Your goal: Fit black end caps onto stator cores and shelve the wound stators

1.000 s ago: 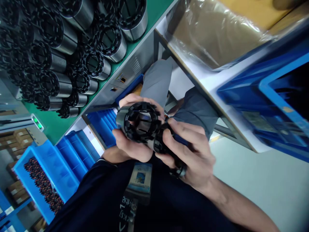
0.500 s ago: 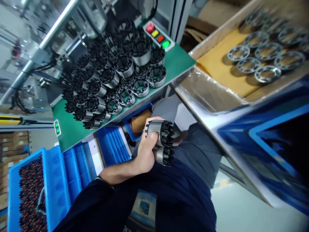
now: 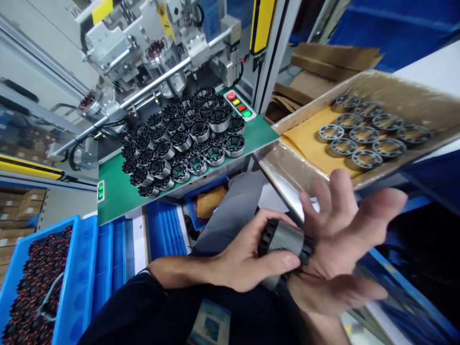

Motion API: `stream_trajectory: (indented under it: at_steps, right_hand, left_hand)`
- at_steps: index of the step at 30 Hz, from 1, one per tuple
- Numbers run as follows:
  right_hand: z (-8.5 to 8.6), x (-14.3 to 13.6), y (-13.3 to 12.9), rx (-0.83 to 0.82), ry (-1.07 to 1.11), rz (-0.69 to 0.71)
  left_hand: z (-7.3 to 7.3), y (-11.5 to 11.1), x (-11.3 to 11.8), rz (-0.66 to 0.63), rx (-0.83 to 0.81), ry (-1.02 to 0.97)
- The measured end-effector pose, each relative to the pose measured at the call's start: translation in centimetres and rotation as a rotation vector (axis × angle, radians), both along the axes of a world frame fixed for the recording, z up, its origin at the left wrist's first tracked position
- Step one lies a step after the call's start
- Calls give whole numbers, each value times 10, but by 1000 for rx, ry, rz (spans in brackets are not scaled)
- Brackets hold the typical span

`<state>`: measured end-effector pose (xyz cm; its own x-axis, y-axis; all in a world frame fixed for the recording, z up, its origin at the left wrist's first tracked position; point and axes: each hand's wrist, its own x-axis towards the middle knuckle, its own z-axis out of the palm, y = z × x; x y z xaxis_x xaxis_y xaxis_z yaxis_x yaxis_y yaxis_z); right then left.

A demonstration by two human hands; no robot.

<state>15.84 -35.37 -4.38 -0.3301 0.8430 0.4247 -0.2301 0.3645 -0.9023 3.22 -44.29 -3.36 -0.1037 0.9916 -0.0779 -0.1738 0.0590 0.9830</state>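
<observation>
My left hand (image 3: 240, 258) is wrapped round a metal ring with black toothed plastic ends (image 3: 287, 240), its thumb along the near side. Below that thumb, part of a second such ring (image 3: 272, 281) shows; most of it is hidden. My right hand (image 3: 339, 242) is open, fingers spread, with its palm against or very close to the rings' right end. Beyond both hands, several similar black-toothed rings (image 3: 181, 140) are stacked on the green worktop (image 3: 117, 196).
A cardboard box (image 3: 302, 167) at the right holds several bare metal rings (image 3: 366, 160). A button panel (image 3: 240, 105) is fixed to the worktop. Behind stands a machine (image 3: 161, 62) with metal fixtures. A blue bin (image 3: 77, 268) at lower left contains dark coil parts (image 3: 36, 282).
My right hand has come into view, spread open at the rings' right end. My left hand has moved right and down with the rings. The camera view has tilted up towards the machine.
</observation>
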Motion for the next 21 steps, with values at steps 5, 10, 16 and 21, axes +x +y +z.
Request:
stream_trajectory:
  at_steps: [5, 10, 16, 21]
  right_hand:
    - [-28, 21, 5, -140, 68, 10]
    - [-68, 58, -3, -306, -194, 19]
    - [-86, 49, -31, -215, -429, 209]
    - [-88, 61, -27, -104, -556, 282]
  left_hand:
    - [39, -4, -72, 146, 143, 489]
    - [87, 11, -145, 340, 47, 1481]
    - [91, 39, -168, 211, -211, 1962]
    - [83, 43, -176, 179, -285, 1983]
